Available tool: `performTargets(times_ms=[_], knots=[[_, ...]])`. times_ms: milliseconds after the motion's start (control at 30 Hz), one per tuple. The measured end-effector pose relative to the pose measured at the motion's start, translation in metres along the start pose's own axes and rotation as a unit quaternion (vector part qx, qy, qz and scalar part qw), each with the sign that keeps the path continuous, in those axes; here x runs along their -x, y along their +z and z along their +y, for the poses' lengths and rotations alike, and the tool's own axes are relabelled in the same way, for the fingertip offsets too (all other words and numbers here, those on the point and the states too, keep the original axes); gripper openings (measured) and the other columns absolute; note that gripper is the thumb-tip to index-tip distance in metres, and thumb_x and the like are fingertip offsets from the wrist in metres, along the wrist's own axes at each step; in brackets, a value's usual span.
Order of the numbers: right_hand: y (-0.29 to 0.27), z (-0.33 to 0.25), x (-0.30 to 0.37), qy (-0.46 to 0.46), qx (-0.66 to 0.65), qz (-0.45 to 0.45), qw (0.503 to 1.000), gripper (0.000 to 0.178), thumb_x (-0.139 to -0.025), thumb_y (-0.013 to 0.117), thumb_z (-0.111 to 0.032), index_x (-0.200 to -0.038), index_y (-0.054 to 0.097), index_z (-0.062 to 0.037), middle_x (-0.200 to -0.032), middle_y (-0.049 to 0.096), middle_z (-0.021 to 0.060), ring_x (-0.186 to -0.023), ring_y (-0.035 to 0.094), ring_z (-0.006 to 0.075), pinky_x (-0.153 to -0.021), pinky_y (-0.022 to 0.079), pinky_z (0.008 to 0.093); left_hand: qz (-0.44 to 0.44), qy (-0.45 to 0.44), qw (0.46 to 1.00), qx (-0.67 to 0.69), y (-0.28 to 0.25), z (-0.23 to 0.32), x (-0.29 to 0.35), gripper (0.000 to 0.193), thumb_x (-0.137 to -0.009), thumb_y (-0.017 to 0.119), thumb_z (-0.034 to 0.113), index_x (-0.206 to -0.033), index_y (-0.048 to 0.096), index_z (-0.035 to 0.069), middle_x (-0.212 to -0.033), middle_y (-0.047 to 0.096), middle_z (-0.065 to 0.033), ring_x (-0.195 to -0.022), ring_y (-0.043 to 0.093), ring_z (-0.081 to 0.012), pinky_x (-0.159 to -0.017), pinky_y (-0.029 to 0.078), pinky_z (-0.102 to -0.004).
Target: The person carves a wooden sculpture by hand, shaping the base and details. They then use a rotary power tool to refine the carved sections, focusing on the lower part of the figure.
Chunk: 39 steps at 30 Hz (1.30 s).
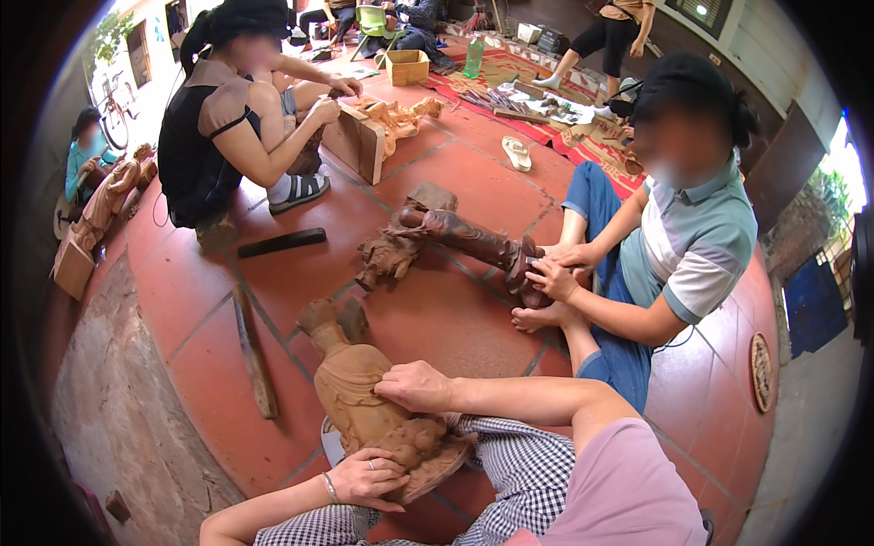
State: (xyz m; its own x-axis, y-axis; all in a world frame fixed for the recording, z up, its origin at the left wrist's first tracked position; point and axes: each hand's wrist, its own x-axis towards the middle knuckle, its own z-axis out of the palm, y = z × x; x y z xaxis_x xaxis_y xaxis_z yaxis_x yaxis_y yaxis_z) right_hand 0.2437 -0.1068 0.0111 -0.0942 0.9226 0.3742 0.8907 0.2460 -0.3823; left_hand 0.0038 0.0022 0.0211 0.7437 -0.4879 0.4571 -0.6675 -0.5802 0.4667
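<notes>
A carved light-brown wooden statue [350, 378] lies tilted across my lap, its head end pointing away from me and its base near my knees. My left hand [369, 478], with a ring and a bracelet, curls over the base end and grips it. Against the middle of the carved robe presses my right hand [417, 387], its fingers closed together. Whatever may be between those fingers is hidden. Under the statue's head end is a small brown block [352, 320].
A co-worker at right holds a dark carved wooden figure [469, 238]. Another, at left, works by a wooden board [353, 144] and an orange carving. On the tiles lie a wooden stick [253, 350], a dark bar [282, 243] and a sandal [516, 153]. Tools [505, 102] lie farther back.
</notes>
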Motion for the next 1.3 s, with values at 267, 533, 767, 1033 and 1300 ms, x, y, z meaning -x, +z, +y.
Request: performTargets(times_ms=[267,533,767,1033,1300], knots=[[-0.012,0.011,0.006,-0.036,0.007,0.005,0.999,0.021,-0.08,0.066,-0.014,-0.101,0.069,-0.0113,-0.084,0.063,0.0038,-0.081,0.064,0.0236,-0.071,0.055,0.0347,0.006,-0.004,1.0,0.004,0.001,0.002,-0.002,0.051,-0.078,0.084,0.042,-0.11,0.073,0.004,-0.103,0.07,-0.005,-0.103,0.066,-0.0166,-0.103,0.048,-0.0374],[-0.009,0.016,0.015,-0.045,0.02,0.0,0.999,0.022,-0.077,0.069,-0.014,-0.099,0.071,-0.0138,-0.081,0.062,0.0016,-0.079,0.063,0.0223,-0.069,0.055,0.0336,0.008,0.002,1.0,0.007,0.004,0.001,0.003,0.052,-0.078,0.083,0.043,-0.111,0.073,0.004,-0.104,0.07,-0.0059,-0.103,0.066,-0.0175,-0.103,0.048,-0.0381],[-0.007,0.0,-0.002,-0.073,0.001,-0.015,0.997,0.022,-0.08,0.065,-0.014,-0.101,0.072,-0.0151,-0.085,0.063,0.0024,-0.083,0.064,0.0224,-0.073,0.055,0.0347,0.006,0.01,1.0,0.006,0.008,0.0,0.001,0.05,-0.08,0.082,0.043,-0.111,0.072,0.004,-0.103,0.069,-0.0064,-0.102,0.066,-0.0182,-0.104,0.048,-0.0384],[-0.023,0.002,0.018,0.004,0.033,-0.064,0.997,0.032,-0.076,0.068,-0.012,-0.108,0.07,-0.0157,-0.092,0.064,0.0015,-0.087,0.064,0.0225,-0.074,0.056,0.035,-0.016,0.01,1.0,-0.025,-0.001,0.008,-0.001,0.056,-0.084,0.076,0.045,-0.123,0.066,0.005,-0.115,0.066,-0.0077,-0.111,0.062,-0.0208,-0.107,0.045,-0.0401],[-0.006,-0.001,0.002,-0.055,-0.028,-0.004,0.998,0.039,-0.076,0.065,-0.009,-0.114,0.069,-0.009,-0.104,0.063,0.0064,-0.096,0.061,0.0253,-0.087,0.053,0.0353,-0.082,0.038,0.995,0.04,0.008,0.0,-0.032,0.067,-0.09,0.069,0.041,-0.144,0.049,0.007,-0.149,0.049,-0.0178,-0.135,0.05,-0.0301,-0.116,0.036,-0.0459]])
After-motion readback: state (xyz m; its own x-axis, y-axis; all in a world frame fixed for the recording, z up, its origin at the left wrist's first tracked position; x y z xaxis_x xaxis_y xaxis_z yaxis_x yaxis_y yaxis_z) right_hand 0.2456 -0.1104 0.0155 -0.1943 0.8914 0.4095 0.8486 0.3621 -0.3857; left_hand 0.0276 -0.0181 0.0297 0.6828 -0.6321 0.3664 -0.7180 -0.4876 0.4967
